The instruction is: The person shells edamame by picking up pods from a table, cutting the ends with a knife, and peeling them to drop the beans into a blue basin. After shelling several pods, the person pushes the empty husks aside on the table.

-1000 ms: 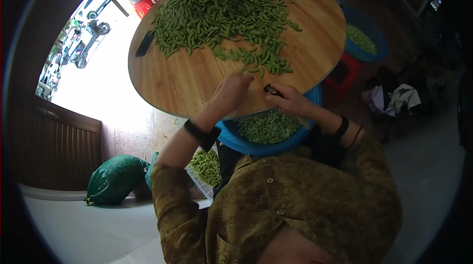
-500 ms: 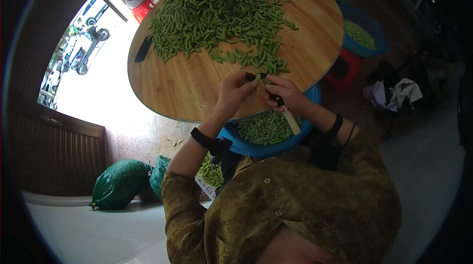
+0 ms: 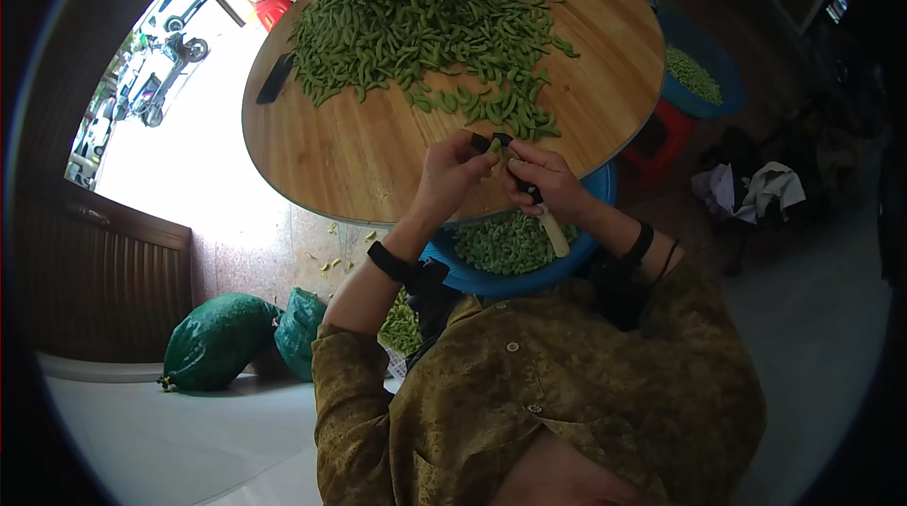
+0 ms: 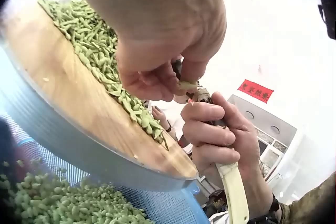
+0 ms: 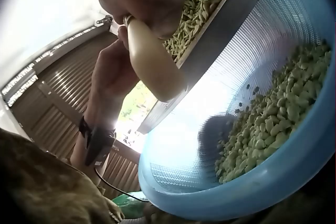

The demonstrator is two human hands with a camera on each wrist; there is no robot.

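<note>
Round wooden desk (image 3: 368, 156): left hand (image 3: 452, 175) pinches small green soybean pod (image 3: 494, 145), right hand (image 3: 546, 183) grips cream-handled knife (image 3: 554, 232); pod likely light, soft, slippery, best pinched at its end.

Blade of knife (image 3: 553, 230) mostly hidden; basin (image 3: 596, 187) half under table (image 3: 350, 156); pod (image 4: 187, 85) barely visible

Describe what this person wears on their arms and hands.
No gloves. The left hand has a wide black strap at its wrist; the right hand a black wristband plus a thin black cord. Olive-brown patterned sleeves leave the forearms bare.
</note>
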